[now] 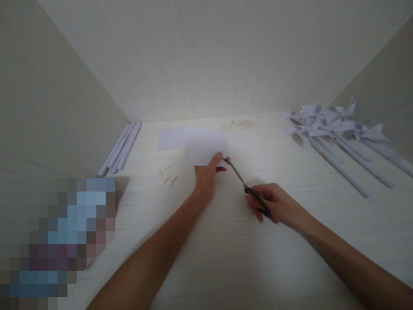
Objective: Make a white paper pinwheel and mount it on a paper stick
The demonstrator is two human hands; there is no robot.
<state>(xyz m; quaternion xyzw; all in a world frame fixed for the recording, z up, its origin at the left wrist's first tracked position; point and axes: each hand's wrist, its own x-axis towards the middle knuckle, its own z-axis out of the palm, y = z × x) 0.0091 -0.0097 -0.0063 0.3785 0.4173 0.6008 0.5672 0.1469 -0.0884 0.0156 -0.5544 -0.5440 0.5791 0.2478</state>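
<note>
My left hand grips a white sheet of paper by its near right corner, thumb on top and fingers beneath. In my right hand is a pair of scissors with dark handles. The blades point up and left, and their tips meet the paper's corner beside my left thumb. Whether the blades are parted is too small to tell. Behind and left of the held sheet, another white sheet lies flat, partly covered by it. Several thin, pale wooden sticks are scattered left of my left hand.
Rolled white paper tubes lie together at the left wall. Several paper pinwheels on paper sticks are grouped at the right. A pixelated patch covers the lower left. Light walls enclose the pale surface. Brownish marks show near the back.
</note>
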